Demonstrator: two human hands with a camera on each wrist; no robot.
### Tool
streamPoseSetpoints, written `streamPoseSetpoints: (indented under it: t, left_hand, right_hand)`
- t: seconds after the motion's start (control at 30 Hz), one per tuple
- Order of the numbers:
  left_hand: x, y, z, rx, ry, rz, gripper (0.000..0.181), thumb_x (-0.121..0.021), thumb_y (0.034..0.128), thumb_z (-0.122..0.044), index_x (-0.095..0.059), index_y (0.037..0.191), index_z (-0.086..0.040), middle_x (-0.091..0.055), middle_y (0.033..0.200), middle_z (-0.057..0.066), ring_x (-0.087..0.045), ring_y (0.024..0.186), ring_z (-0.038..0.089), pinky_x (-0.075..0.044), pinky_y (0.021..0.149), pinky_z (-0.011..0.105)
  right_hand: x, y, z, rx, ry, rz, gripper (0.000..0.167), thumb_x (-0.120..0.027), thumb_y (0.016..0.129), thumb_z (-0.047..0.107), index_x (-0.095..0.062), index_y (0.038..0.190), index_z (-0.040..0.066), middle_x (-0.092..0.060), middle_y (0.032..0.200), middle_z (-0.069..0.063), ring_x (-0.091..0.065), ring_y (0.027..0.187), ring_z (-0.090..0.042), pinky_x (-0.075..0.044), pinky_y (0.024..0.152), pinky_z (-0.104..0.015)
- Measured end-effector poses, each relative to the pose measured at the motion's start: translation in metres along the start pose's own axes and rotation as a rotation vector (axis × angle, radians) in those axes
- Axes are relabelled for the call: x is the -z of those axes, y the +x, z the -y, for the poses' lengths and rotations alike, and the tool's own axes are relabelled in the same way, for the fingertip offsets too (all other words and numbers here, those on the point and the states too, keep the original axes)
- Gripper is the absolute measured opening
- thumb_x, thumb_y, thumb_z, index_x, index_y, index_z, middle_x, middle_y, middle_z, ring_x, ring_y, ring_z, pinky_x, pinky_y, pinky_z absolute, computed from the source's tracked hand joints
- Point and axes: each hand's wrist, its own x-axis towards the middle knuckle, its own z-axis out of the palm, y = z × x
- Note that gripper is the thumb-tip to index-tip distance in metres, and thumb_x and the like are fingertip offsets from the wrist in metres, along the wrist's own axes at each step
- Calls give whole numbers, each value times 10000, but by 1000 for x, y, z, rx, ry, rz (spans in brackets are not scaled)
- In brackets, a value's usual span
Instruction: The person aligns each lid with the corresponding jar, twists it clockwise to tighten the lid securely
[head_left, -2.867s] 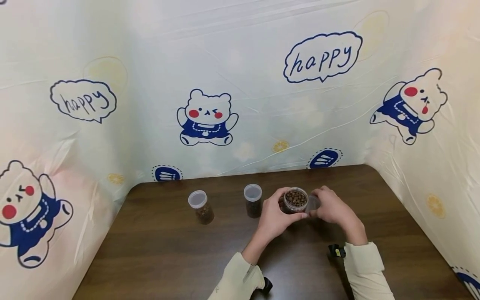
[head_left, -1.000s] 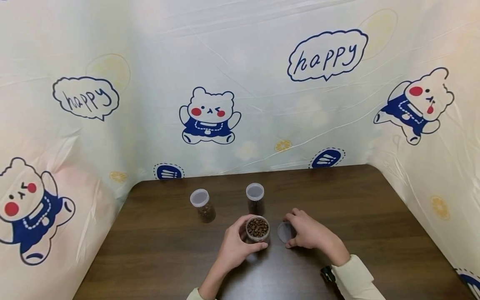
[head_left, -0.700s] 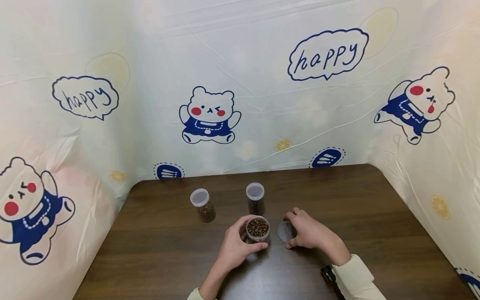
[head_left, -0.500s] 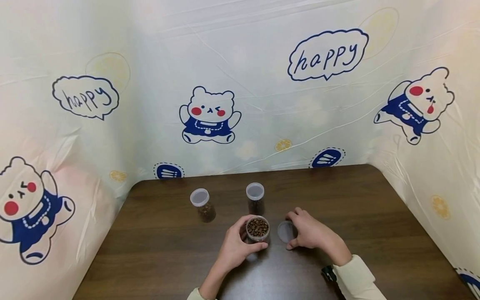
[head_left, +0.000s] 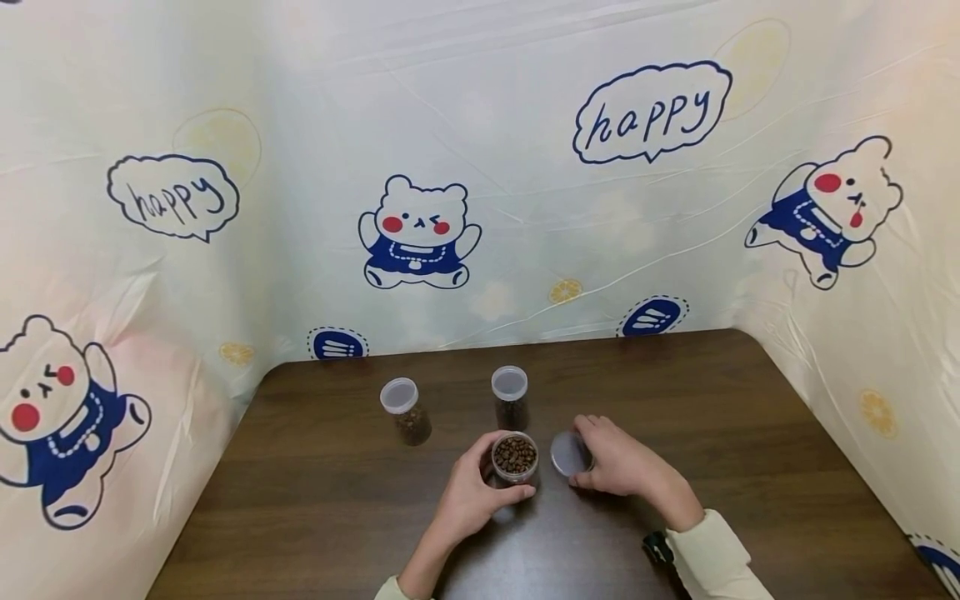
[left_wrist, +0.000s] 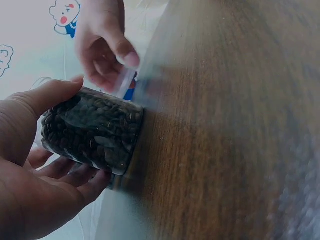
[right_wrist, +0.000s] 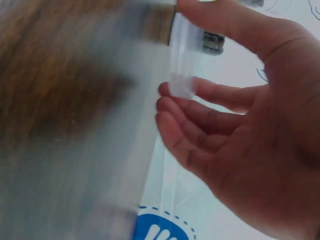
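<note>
status: the uncovered jar (left_wrist: 95, 131) stands upright on the worktop (head_left: 315, 517), lower centre of the head frame, filled with brown beans (head_left: 514, 454). the fingers of my left hand (head_left: 471, 492) are curled around its side. the fingers of my right hand (head_left: 618, 458) pinch the translucent lid (head_left: 570, 454), just to the right of the jar and apart from it.

step in hand, as i judge it: handling the lid separately from the jar. the next move probably calls for a steady left grip, and for a controlled lid angle.

view comparison: the head frame shows the beans from above, plus a left lidded jar (head_left: 409, 421) and a centre lidded jar (head_left: 512, 408) farther up. the left wrist frame adds the jar's side wall and my fingers along it. the right wrist frame shows the lid edge-on between thumb and fingers; i cannot tell whether it touches the worktop.
</note>
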Motion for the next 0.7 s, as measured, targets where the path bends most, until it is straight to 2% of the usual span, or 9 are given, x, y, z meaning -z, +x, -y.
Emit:
streamPoseSetpoints:
  t: [0.17,0.33,0.5,0.7]
  left_hand:
    - [0,0,1,-9,-12,-2,734,-965,752,-175,-609,1394,-207,-696,1342,53,-654,1262,223,-513,1088,230]
    - [0,0,2,-20,1,5,734,-959,766,-204,-599,1405,-212,-697,1340,54,-662,1240,190,-526,1066,235]
    - [1,0,2,1,8,17,746,-958,770,-237,-587,1416,-266,-691,1346,15,-658,1239,170,-530,1053,242]
    - [1,0,2,13,4,17,754,-964,760,-249,-588,1412,-296,-692,1337,-12,-658,1235,168,-530,1044,234]
  right_hand:
    - [4,-1,2,59,50,-40,634,-848,813,224,-563,1342,23,-630,1243,-82,-584,1142,-217,-553,962,-441]
    - [6,0,3,109,66,-84,642,-838,805,227,-545,1349,53,-578,1194,-20,-542,1101,-152,-545,940,-373]
    - [7,2,5,120,61,-155,654,-862,791,229,-567,1348,55,-575,1190,-4,-544,1096,-140,-557,946,-378]
    - [9,3,9,111,113,-206,704,-900,747,177,-532,1338,68,-579,1236,-41,-599,1071,-144,-584,921,-368]
